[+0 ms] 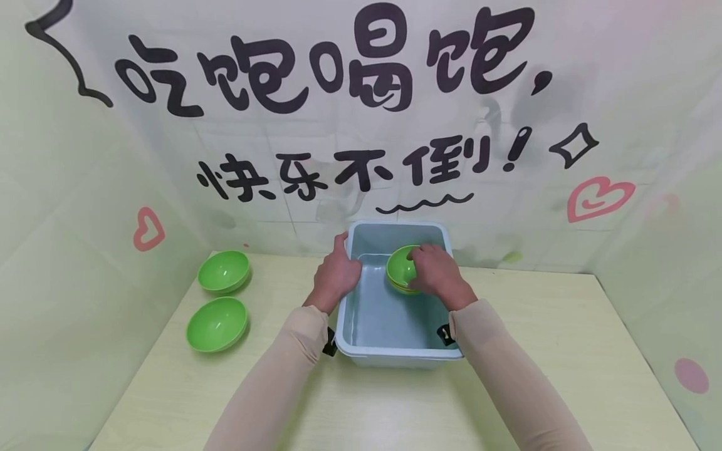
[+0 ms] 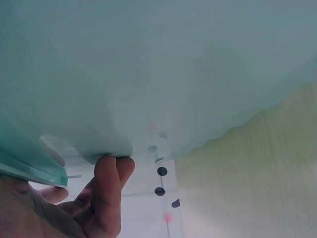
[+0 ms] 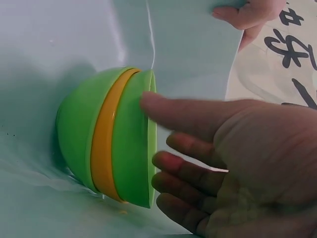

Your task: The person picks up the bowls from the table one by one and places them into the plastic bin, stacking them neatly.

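A pale blue rectangular basin [image 1: 389,352] stands on the table. My left hand [image 1: 338,273] grips its left rim, thumb over the edge; in the left wrist view the fingers [image 2: 108,193] press against the outer wall. Inside, toward the right, sits a stack of bowls: a green bowl [image 3: 79,126] at the bottom, a yellow bowl [image 3: 105,141] between, and another green bowl [image 3: 132,144] on top. My right hand [image 1: 434,269] is over the stack's right side. Its thumb and loosely bent fingers are spread apart, tips right at the top bowl's rim.
Two larger green bowls, a back one [image 1: 224,270] and a front one [image 1: 217,324], stand on the left of the table [image 1: 541,351]. A printed white cloth [image 1: 316,138] with black characters hangs behind the basin, and cloth sides enclose the table left and right.
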The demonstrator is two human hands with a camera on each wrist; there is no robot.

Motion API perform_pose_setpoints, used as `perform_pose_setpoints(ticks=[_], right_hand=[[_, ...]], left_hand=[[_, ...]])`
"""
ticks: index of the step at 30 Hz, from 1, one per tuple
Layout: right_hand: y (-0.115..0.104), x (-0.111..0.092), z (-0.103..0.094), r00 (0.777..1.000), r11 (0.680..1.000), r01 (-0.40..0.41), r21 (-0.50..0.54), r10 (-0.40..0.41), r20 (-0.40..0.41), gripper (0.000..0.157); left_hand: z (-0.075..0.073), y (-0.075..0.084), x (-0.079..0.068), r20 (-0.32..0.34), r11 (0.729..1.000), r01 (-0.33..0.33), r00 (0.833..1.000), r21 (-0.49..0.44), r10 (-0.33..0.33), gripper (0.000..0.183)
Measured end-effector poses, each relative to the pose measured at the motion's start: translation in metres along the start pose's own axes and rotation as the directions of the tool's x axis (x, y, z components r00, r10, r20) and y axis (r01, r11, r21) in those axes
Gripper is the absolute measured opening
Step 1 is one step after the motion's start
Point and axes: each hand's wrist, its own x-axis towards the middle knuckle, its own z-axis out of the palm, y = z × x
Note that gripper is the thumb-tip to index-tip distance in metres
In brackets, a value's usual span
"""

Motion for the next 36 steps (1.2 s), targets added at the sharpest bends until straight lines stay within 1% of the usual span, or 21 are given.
perform_pose_setpoints(ticks=[4, 10, 13, 16, 20, 25, 29, 33, 36], right_hand=[[0.000, 0.000, -0.002, 1.000, 1.000, -0.010, 0.029, 0.009, 0.020, 0.058], [0.003, 0.001, -0.003, 0.999, 0.999, -0.003, 0.036, 0.002, 0.040, 0.056], [0.005, 0.001, -0.003, 0.999, 0.999, -0.004, 0.044, 0.002, 0.047, 0.056], [0.004, 0.004, -0.004, 0.998, 0.996, -0.013, 0.083, 0.008, 0.061, 0.055], [0.002, 0.008, -0.004, 0.997, 0.989, -0.027, 0.147, 0.016, 0.080, 0.055], [0.000, 0.010, -0.005, 0.996, 0.981, -0.026, 0.193, 0.010, 0.084, 0.054], [0.001, 0.009, -0.007, 0.997, 0.962, -0.052, 0.268, 0.033, 0.076, 0.057], [0.003, 0.008, -0.011, 0.996, 0.928, -0.077, 0.364, 0.060, 0.059, 0.063], [0.004, 0.008, -0.012, 0.997, 0.905, -0.079, 0.419, 0.068, 0.043, 0.063]], left_hand=[[0.000, 0.001, 0.000, 0.003, 1.000, -0.001, 1.000, -0.005, 0.001, 0.074], [0.000, 0.004, -0.002, 0.008, 1.000, 0.007, 1.000, -0.007, -0.007, 0.075], [-0.001, 0.004, -0.002, 0.015, 1.000, -0.003, 1.000, -0.013, 0.003, 0.074], [-0.001, 0.003, -0.001, 0.010, 1.000, -0.014, 1.000, -0.017, 0.015, 0.073], [-0.003, 0.000, 0.000, -0.002, 1.000, -0.019, 1.000, 0.005, 0.019, 0.073], [-0.006, -0.002, 0.001, -0.014, 0.997, -0.025, 1.000, 0.070, 0.026, 0.071], [-0.008, -0.001, -0.001, -0.033, 0.994, -0.051, 0.998, 0.092, 0.055, 0.068], [-0.009, -0.001, -0.002, -0.048, 0.994, -0.072, 0.996, 0.088, 0.076, 0.065], [-0.011, -0.002, -0.003, -0.054, 0.994, -0.074, 0.995, 0.083, 0.078, 0.065]])
